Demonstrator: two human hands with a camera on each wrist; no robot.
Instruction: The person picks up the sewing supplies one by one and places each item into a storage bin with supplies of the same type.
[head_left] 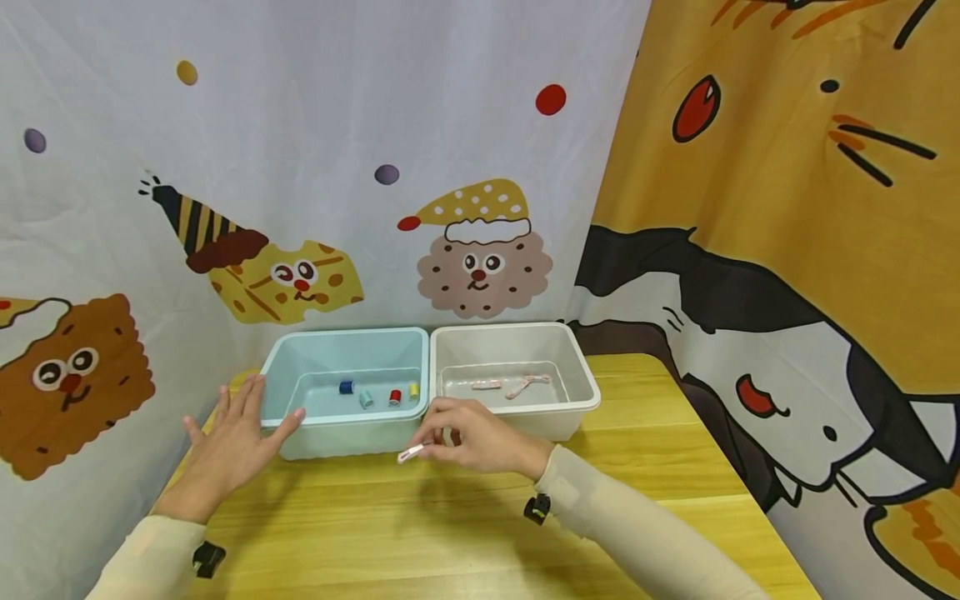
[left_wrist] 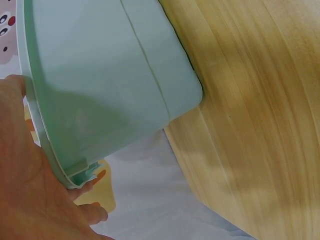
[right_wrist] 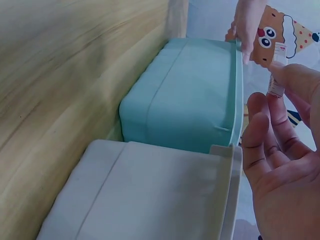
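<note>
My right hand (head_left: 474,437) pinches a small, flat white strip with reddish print (right_wrist: 277,70) between thumb and fingers, just in front of the two bins. Straight-fingered, my left hand (head_left: 232,442) rests on the front left corner of the light blue bin (head_left: 352,439), its thumb over the rim. Inside that bin lie several small spools of thread: a dark blue spool (head_left: 346,387), a teal spool (head_left: 366,400), a red spool (head_left: 394,397) and a yellow spool (head_left: 414,391). The white bin (head_left: 588,385) holds a straight pinkish strip (head_left: 486,385) and a bent pinkish strip (head_left: 528,385).
Both bins stand side by side at the back of a wooden table (head_left: 360,533). Behind them hangs a white curtain (head_left: 300,125) with cartoon prints, and an orange printed curtain (head_left: 787,192) borders the right side.
</note>
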